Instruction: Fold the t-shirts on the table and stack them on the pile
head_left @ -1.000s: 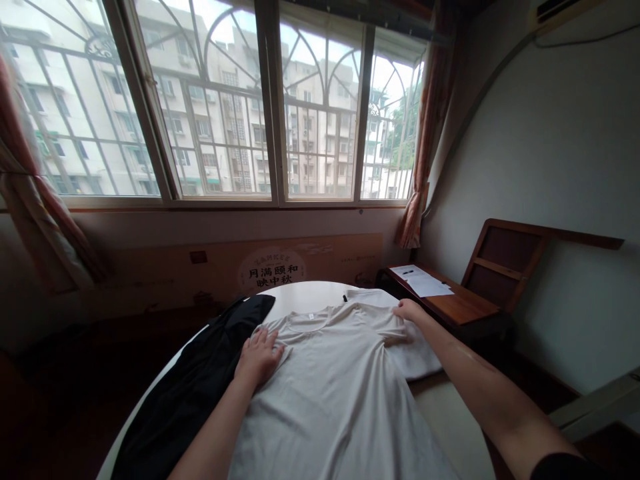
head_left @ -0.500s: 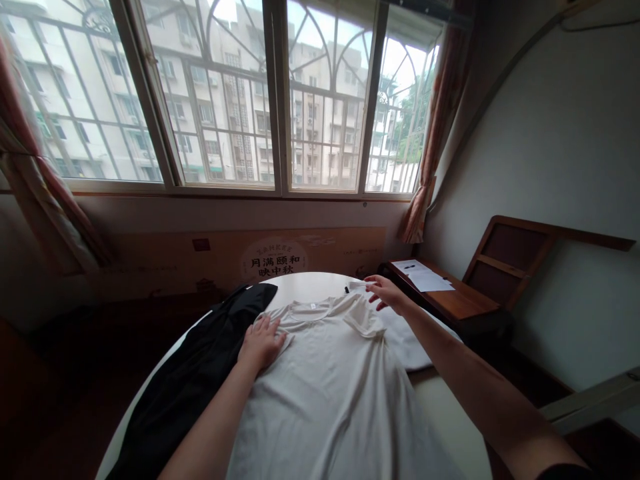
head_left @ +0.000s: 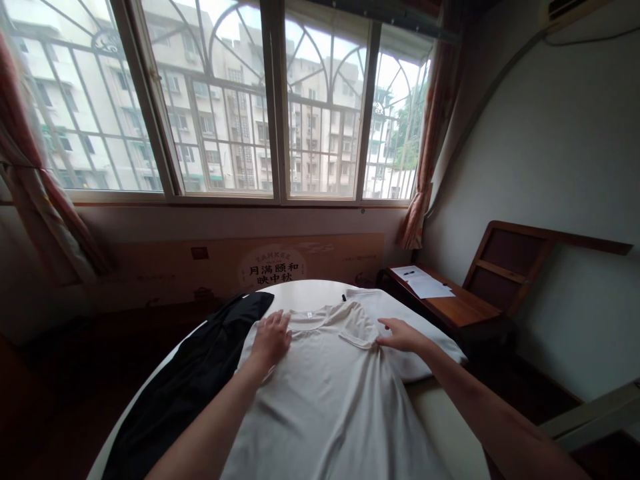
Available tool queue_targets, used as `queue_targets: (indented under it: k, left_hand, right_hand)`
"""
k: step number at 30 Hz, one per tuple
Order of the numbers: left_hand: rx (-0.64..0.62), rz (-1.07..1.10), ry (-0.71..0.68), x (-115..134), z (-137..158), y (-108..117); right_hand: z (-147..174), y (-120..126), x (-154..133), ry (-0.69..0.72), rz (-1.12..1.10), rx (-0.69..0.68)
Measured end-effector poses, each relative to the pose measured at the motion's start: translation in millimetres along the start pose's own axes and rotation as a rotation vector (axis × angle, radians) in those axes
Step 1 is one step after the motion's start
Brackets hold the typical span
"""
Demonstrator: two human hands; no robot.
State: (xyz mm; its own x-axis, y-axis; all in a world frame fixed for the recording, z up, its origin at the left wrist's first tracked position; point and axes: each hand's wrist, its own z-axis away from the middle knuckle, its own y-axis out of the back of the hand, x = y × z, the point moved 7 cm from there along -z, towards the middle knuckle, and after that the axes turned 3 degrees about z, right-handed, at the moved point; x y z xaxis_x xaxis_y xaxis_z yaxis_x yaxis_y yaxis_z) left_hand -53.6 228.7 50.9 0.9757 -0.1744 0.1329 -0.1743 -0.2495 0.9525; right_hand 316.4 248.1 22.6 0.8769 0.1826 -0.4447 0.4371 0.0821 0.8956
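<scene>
A white T-shirt (head_left: 320,373) lies spread on the round table with its collar toward the window and its hem toward me. My left hand (head_left: 273,339) rests flat on the shoulder left of the collar, fingers stretched out. At the right sleeve, my right hand (head_left: 403,335) has its thumb and lower fingers closed on the sleeve edge, while the index finger points out above it. Folds run down the shirt below that sleeve. Left of the shirt lies a black garment (head_left: 195,373). A second white cloth (head_left: 425,333) lies under and beyond my right hand.
The white round table (head_left: 300,288) has its curved far edge near a printed banner (head_left: 325,260) under the barred window. To the right stands a wooden chair (head_left: 515,260) by a low brown surface with papers (head_left: 425,283) and a pen. A small black object (head_left: 344,298) lies near the white cloth.
My right hand has come down and nearer, from above the second white cloth to the shirt's right sleeve. My left hand has shifted slightly right toward the collar. The sleeve lies flatter.
</scene>
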Motion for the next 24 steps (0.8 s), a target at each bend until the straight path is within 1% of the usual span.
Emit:
queue_targets:
  k: [1,3,7,9,11,13,16,20,24]
  left_hand:
    - [0.0,0.025,-0.009,17,-10,1]
    - [-0.04,0.062,-0.007,55,-34,-7]
    - [-0.108,0.159,0.026,130,-80,-38]
    - [-0.152,0.206,0.047,157,-97,-55]
    - [-0.192,0.248,0.066,174,-108,-68]
    - [-0.213,0.285,0.079,182,-117,-77]
    - [-0.198,0.341,0.082,183,-128,-81]
    - [-0.162,0.411,0.078,175,-140,-84]
    - [-0.169,0.451,0.085,165,-147,-91]
  right_hand:
    - [4,-5,-2,0.007,0.014,0.017]
    - [8,-16,-7,0.008,0.031,0.053]
    - [10,-31,-14,-0.01,0.039,0.161]
    - [11,-35,-17,-0.006,0.002,0.233]
    - [12,-37,-18,0.013,-0.051,0.296]
    - [14,-37,-19,0.031,-0.076,0.329]
    - [17,-33,-18,0.012,-0.046,0.326]
    - [18,-29,-14,-0.033,0.005,0.248]
    - [18,-27,-13,-0.027,0.007,0.208]
